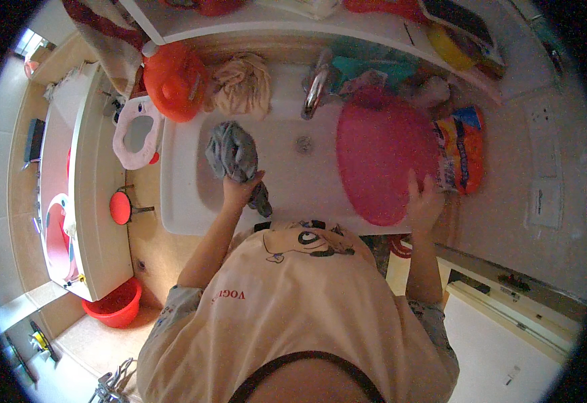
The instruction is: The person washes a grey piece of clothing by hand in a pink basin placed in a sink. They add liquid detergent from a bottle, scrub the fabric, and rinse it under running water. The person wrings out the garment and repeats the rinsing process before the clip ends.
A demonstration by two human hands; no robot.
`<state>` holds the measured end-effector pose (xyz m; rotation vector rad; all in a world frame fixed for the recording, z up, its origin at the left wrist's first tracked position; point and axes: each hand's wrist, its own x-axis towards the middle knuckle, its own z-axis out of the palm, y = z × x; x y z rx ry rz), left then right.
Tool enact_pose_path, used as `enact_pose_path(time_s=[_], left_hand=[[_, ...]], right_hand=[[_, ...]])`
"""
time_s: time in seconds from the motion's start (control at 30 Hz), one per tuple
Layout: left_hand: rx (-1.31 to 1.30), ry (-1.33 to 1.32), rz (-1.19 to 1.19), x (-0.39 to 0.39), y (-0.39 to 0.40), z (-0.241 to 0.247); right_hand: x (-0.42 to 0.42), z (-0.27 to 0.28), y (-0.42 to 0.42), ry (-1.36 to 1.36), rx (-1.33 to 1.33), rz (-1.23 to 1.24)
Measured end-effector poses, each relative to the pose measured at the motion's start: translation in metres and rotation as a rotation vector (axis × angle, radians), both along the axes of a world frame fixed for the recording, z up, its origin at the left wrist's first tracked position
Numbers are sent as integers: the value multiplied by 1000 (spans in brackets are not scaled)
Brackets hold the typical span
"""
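Observation:
My left hand (240,190) grips a bunched grey cloth (232,151) over the left side of the white sink (278,176); a dark end of cloth hangs beside the wrist. At the right, my right hand (423,201) is at the edge of a pink plastic basin (384,156), which lies over the right part of the sink; the fingers look spread, but blur hides whether they grip the rim. A metal faucet (315,93) stands at the sink's back, above the drain (304,145). A beige cloth (241,85) lies crumpled on the back left rim.
An orange-red container (175,83) stands at the back left, near a pink toilet-seat-shaped item (137,133). An orange packet (467,151) is right of the basin. A shelf edge (273,32) runs above the faucet. A red tub (114,305) and bathtub (97,201) are at left.

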<state>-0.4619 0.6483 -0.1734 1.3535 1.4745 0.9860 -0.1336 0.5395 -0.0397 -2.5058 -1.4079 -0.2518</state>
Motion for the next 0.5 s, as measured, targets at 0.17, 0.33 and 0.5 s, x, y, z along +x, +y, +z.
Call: enact_pose_path(time_s=[0.17, 0.33, 0.5], left_hand=[[-150, 200, -297, 21, 22, 32], [-398, 104, -679, 70, 32, 66], [119, 500, -902, 84, 41, -6]], right_hand=[[63, -80, 0, 754, 213, -216], [2, -73, 22, 1245, 151, -288], [-28, -131, 37, 1693, 262, -261]])
